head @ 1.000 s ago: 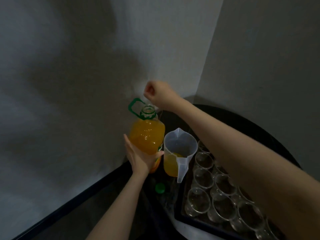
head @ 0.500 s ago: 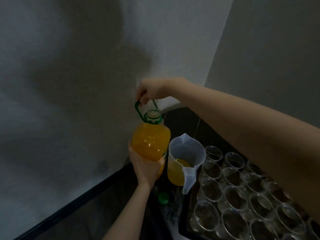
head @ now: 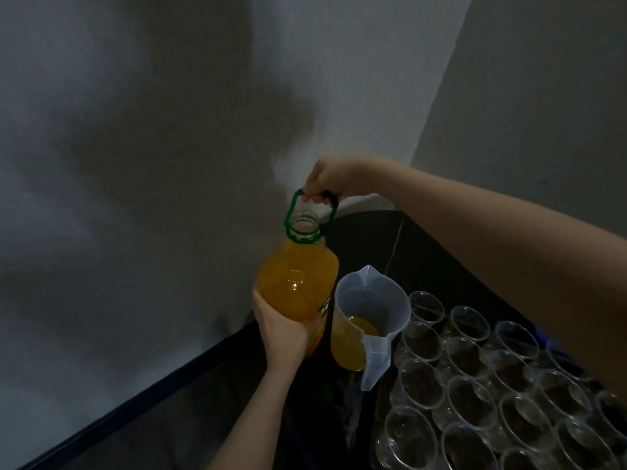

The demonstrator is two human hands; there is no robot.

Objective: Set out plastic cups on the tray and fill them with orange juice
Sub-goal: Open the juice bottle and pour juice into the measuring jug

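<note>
Dark tabletop point(head: 424, 245) in a wall corner, with rows of clear plastic cups point(head: 468, 398) packed at lower right — tray beneath too dim to make out. Open orange juice bottle point(head: 298, 276) upright just beside a translucent jug point(head: 368, 317) with some juice in its bottom. Left hand point(head: 281, 330) wrapped around the bottle's lower body, right hand point(head: 334, 179) curled around the green carry handle point(head: 310, 205) — hands apart.

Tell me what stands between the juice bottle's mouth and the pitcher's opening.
Nothing visible. The juice bottle is uncapped, held by the right hand on its green handle and the left hand on its body. The pitcher beside it is open-topped, with a bare gap between them.
</note>
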